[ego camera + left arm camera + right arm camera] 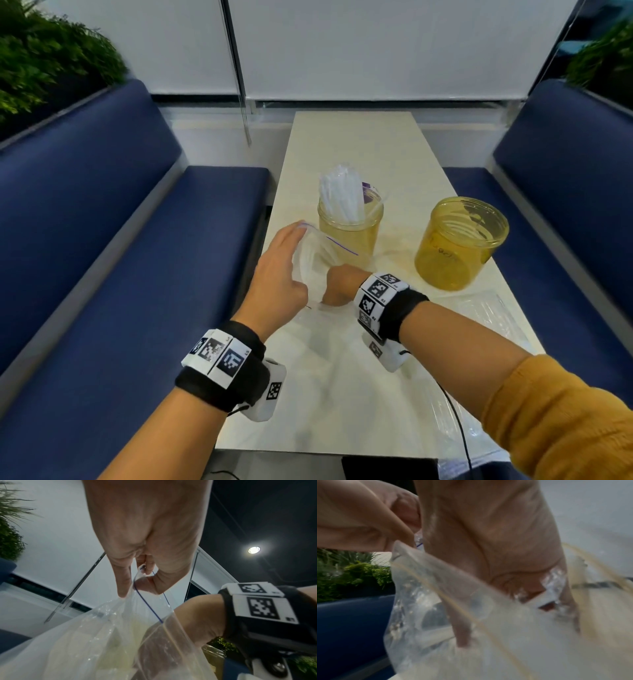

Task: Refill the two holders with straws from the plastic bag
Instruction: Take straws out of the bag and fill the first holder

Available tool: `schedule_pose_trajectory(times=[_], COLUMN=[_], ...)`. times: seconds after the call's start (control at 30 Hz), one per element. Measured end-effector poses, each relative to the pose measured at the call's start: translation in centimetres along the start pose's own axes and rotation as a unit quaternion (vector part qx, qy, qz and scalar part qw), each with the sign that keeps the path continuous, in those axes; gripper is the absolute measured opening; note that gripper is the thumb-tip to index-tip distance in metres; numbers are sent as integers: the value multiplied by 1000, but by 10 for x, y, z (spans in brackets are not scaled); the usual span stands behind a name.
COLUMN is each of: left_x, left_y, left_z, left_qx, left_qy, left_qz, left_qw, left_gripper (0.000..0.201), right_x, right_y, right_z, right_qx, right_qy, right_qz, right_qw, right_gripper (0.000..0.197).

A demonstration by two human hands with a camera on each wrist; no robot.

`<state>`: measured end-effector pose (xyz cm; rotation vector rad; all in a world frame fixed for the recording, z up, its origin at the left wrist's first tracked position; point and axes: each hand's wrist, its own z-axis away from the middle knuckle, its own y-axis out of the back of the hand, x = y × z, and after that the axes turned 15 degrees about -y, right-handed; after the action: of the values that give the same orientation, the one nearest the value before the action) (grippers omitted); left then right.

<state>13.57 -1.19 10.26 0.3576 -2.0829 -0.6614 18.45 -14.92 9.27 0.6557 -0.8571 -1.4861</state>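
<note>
My left hand [284, 260] pinches the rim of a clear zip bag [315, 260] and holds it up above the white table [352, 144]. In the left wrist view, thumb and fingers of that left hand [137, 582] nip the blue zip line of the bag [102, 635]. My right hand [337, 286] is plunged into the bag's mouth. Its fingers [462, 635] show blurred through the plastic [428, 601]; what they hold is unclear. Behind the bag stands an amber jar [349, 236] with white wrapped straws [342, 192]. A second amber jar [459, 243] at the right stands empty.
A flat clear plastic wrapper [486, 315] lies on the table near its right edge. Blue padded benches [102, 240] flank the table on both sides. A black cable [455, 421] runs from my right wrist over the near table edge.
</note>
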Motion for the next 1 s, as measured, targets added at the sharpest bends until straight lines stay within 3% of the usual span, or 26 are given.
schedule_pose_trajectory(times=[0.17, 0.3, 0.53, 0.63, 0.73, 0.8, 0.87, 0.93, 1.0], left_x=[1, -3, -8, -9, -12, -11, -13, -17, -21], left_y=[0, -4, -21, -31, -40, -42, -42, -41, -39], left_z=[2, 3, -3, -7, -11, -14, -18, -21, -24], left_qx=[-7, -36, -67, -42, -1, 30, 58, 71, 81], left_qy=[-16, -40, -14, -1, -12, -28, -16, 23, 53], left_qz=[0, -53, -141, -154, -210, -242, -224, -177, -150], left_qw=[1000, 997, 988, 987, 978, 969, 973, 981, 984], left_gripper=[90, 85, 103, 96, 66, 32, 14, 16, 30], right_x=[2, 8, 15, 19, 21, 24, 26, 28, 30], right_y=[0, 14, 54, 71, 81, 85, 89, 92, 94], right_z=[-4, 7, 48, 63, 70, 72, 72, 74, 80], right_qx=[-18, 41, 85, 74, 53, 40, 32, 12, -7], right_qy=[-13, 18, 60, 92, 101, 103, 109, 120, 134], right_qz=[-2, 8, 68, 53, 1, -49, -125, -242, -332], right_qw=[1000, 999, 992, 992, 993, 993, 986, 963, 934], right_gripper=[50, 41, 42, 45, 20, 23, 31, 56, 68])
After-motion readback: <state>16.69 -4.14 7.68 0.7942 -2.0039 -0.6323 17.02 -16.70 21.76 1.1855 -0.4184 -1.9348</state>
